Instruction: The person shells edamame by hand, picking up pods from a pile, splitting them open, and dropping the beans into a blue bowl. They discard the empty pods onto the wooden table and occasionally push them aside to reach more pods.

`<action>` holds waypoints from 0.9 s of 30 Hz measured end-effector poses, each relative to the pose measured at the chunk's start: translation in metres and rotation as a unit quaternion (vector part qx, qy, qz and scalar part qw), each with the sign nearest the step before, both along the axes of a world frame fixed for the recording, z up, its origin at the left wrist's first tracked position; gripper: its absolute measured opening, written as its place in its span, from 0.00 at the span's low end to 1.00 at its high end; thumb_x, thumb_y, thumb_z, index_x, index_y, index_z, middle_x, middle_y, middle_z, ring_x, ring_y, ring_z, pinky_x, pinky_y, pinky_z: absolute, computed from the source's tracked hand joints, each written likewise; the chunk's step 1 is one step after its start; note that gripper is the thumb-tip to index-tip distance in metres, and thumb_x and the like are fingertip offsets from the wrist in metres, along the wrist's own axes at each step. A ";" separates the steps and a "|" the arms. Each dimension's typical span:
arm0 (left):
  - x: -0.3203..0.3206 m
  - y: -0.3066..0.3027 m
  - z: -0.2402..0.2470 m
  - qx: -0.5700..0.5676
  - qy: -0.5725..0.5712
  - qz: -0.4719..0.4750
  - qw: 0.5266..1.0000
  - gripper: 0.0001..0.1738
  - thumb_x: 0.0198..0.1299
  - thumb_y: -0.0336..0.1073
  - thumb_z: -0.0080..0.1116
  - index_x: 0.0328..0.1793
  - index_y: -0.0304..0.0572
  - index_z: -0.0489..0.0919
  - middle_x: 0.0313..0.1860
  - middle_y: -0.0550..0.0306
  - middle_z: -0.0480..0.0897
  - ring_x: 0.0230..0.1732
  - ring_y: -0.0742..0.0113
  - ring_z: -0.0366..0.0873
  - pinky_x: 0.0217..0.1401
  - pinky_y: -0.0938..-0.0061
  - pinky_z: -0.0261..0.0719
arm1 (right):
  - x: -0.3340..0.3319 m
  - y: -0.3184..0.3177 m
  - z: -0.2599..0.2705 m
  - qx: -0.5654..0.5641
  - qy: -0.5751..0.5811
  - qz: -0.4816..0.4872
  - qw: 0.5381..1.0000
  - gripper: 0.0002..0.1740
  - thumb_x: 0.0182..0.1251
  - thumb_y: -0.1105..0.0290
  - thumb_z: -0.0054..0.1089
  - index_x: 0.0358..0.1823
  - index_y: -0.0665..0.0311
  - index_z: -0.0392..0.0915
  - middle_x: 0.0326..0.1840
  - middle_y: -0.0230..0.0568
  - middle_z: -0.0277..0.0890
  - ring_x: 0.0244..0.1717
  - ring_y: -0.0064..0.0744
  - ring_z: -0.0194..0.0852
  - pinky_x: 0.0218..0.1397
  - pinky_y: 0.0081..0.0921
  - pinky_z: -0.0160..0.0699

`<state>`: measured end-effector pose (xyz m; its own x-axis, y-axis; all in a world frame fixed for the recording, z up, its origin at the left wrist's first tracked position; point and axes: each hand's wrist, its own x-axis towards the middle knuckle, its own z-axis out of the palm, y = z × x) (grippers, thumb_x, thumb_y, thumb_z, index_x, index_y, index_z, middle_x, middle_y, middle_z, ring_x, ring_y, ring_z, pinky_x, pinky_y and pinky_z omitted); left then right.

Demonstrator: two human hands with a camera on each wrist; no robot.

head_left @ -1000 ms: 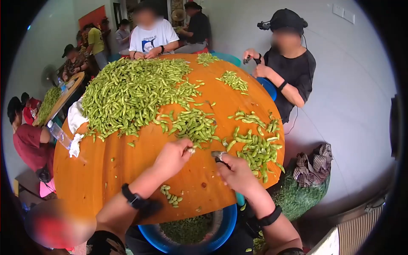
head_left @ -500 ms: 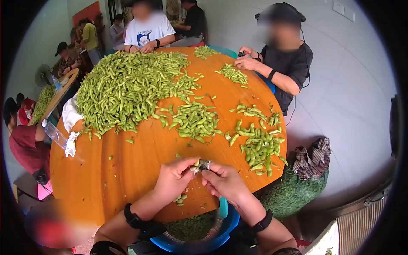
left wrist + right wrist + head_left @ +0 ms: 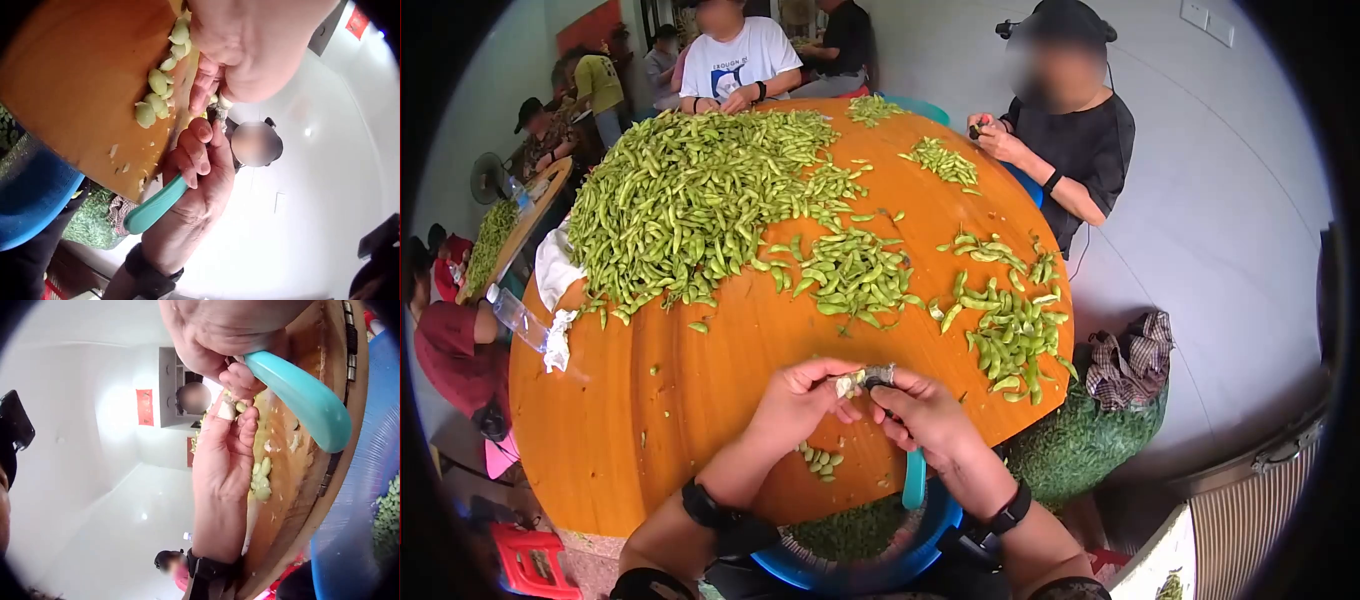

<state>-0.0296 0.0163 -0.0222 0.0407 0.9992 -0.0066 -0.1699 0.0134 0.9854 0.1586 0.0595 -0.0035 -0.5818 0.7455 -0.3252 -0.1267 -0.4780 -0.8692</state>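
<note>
Near the table's front edge, my left hand (image 3: pixel 792 408) pinches a small pale green bean (image 3: pixel 241 407) between thumb and fingers; part of it is hidden. Close against it, my right hand (image 3: pixel 930 415) is curled round a tool with a turquoise handle (image 3: pixel 914 480), which points down toward my body. The tool's working end is hard to make out between the fingertips. Several shelled beans (image 3: pixel 153 106) lie on the wood beside my left hand. Beyond both hands is a small pile of green pods (image 3: pixel 860 275).
A large pod heap (image 3: pixel 690 200) covers the table's far left, and another pile (image 3: pixel 1015 340) sits at the right. Below the front edge stands a blue basin (image 3: pixel 337 544) holding green beans. A bottle (image 3: pixel 518 317) lies at the left. People sit around the table.
My left hand has come back from the pod pile, and my right hand has moved in to meet it. The two were apart and are now close together. The head view has shifted slightly.
</note>
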 end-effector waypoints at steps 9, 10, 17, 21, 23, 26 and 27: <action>0.009 0.003 0.015 0.030 -0.127 -0.005 0.991 0.16 0.67 0.26 0.54 0.60 0.38 0.77 0.46 0.56 0.82 0.41 0.69 0.80 0.45 0.76 0.80 | 0.007 0.017 0.003 -0.118 0.091 0.022 0.989 0.08 0.71 0.71 0.53 0.47 0.62 0.76 0.27 0.30 0.72 0.15 0.16 0.59 0.13 0.14 0.52; 0.008 0.002 0.013 0.030 -0.126 -0.006 0.992 0.16 0.67 0.26 0.54 0.60 0.38 0.77 0.46 0.56 0.82 0.41 0.69 0.80 0.45 0.76 0.80 | 0.007 0.015 0.006 -0.138 0.124 0.028 0.982 0.08 0.70 0.71 0.53 0.48 0.63 0.76 0.27 0.30 0.72 0.15 0.16 0.58 0.12 0.14 0.52; -0.001 0.001 0.011 0.107 0.004 0.009 0.994 0.16 0.67 0.26 0.53 0.60 0.38 0.78 0.43 0.59 0.81 0.35 0.75 0.77 0.40 0.80 0.77 | 0.002 -0.006 0.027 -0.074 0.038 -0.001 0.997 0.07 0.71 0.71 0.54 0.46 0.64 0.76 0.27 0.32 0.74 0.15 0.17 0.63 0.14 0.16 0.59; 0.000 -0.001 0.013 0.054 -0.004 0.044 0.998 0.18 0.67 0.23 0.51 0.62 0.37 0.77 0.42 0.58 0.82 0.32 0.75 0.79 0.38 0.81 0.78 | 0.003 -0.009 0.027 0.218 -0.148 -0.046 0.964 0.08 0.73 0.71 0.51 0.38 0.66 0.77 0.24 0.30 0.75 0.18 0.13 0.66 0.19 0.14 0.64; 0.005 -0.003 0.011 0.082 0.075 0.053 0.992 0.20 0.65 0.21 0.51 0.63 0.39 0.76 0.42 0.57 0.82 0.32 0.74 0.79 0.37 0.80 0.79 | 0.001 -0.012 0.038 0.231 -0.162 -0.022 0.959 0.08 0.72 0.71 0.52 0.37 0.66 0.77 0.25 0.29 0.75 0.18 0.14 0.67 0.20 0.14 0.65; 0.009 -0.005 0.009 0.132 0.198 0.061 0.969 0.24 0.62 0.17 0.50 0.65 0.42 0.76 0.43 0.55 0.83 0.33 0.73 0.81 0.38 0.79 0.81 | -0.004 -0.012 0.038 0.254 -0.174 0.013 0.951 0.08 0.72 0.70 0.52 0.36 0.66 0.77 0.25 0.29 0.75 0.18 0.14 0.68 0.21 0.15 0.66; 0.009 -0.005 0.008 0.152 0.242 0.063 0.956 0.26 0.61 0.15 0.51 0.64 0.43 0.77 0.43 0.54 0.84 0.34 0.73 0.82 0.39 0.78 0.82 | -0.005 -0.012 0.037 0.265 -0.172 0.027 0.948 0.08 0.72 0.70 0.53 0.36 0.67 0.78 0.25 0.28 0.75 0.18 0.14 0.69 0.21 0.15 0.67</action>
<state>-0.0209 0.0109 -0.0143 -0.0152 0.9543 0.2984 0.3255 -0.2774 0.9039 0.1532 0.0474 0.0339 -0.5516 0.8291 -0.0916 0.2206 0.0391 -0.9746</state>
